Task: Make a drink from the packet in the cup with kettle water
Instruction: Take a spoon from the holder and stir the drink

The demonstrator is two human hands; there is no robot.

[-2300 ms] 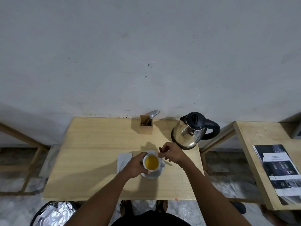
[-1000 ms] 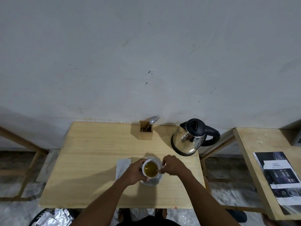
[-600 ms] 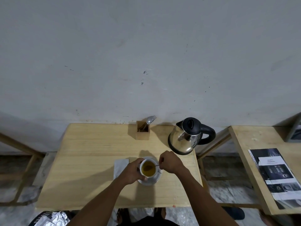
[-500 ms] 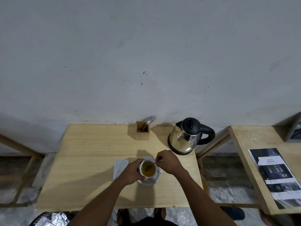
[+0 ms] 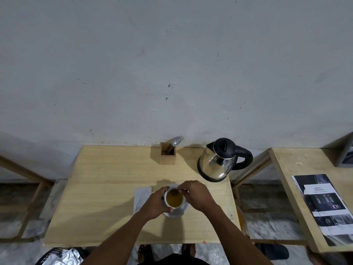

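A white cup [image 5: 166, 196] full of yellow-brown liquid stands on a white saucer [image 5: 178, 212] near the front of the wooden table [image 5: 107, 180]. My left hand [image 5: 155, 204] wraps around the cup's left side. My right hand [image 5: 195, 195] hovers at the cup's right rim, fingers pinched on a thin spoon handle whose end dips into the drink. A flat silver packet [image 5: 141, 197] lies just left of the cup, partly under my left hand. The steel kettle [image 5: 217, 163] with black lid and handle stands at the back right.
A small wooden holder [image 5: 167, 156] with a spoon and fork stands at the table's back edge against the wall. A second table [image 5: 298, 169] to the right carries printed sheets [image 5: 324, 205]. A foil bag [image 5: 59, 256] lies on the floor at lower left.
My right hand has circled around the cup's rim with the spoon, and the liquid has darkened. My left hand stays on the cup. The view has shifted slightly.
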